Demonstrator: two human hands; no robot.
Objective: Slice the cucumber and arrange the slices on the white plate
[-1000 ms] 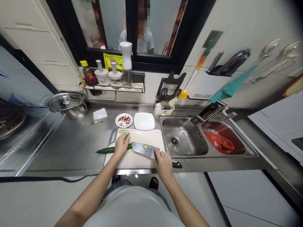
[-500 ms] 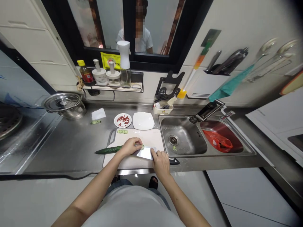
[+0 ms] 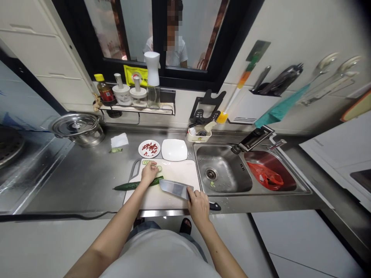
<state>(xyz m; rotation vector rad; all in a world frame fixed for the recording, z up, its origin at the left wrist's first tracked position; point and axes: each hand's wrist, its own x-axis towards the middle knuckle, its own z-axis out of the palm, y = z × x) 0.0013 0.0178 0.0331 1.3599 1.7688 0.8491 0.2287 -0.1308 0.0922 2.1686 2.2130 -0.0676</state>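
Note:
My right hand [image 3: 198, 204] is wrapped round the kitchen knife [image 3: 174, 189], its wide blade pointing left over the white cutting board [image 3: 176, 170] and its black handle end showing past my palm. The fingers of my left hand [image 3: 149, 173] are pinched at a thin cucumber slice [image 3: 159, 168] above the board. Behind that hand, a short row of cucumber slices [image 3: 145, 162] lies along the board's far left part, partly covered by my fingers. The long cucumber [image 3: 127, 186] crosses under my left wrist, its cut end close to the blade tip and its other end past the board.
Beyond the board stand a plate of red chopped pieces [image 3: 149, 149] and a white dish [image 3: 174, 150]. On the right is a double sink [image 3: 228, 189] with a red bag [image 3: 265, 176]. A lidded steel pot [image 3: 78, 129] and a paper towel [image 3: 119, 140] are on the left.
My left hand has moved from beside the blade, away and left towards the row of slices, taking a cucumber slice along. The blade now shows fully on the board; my right hand stays about where it was.

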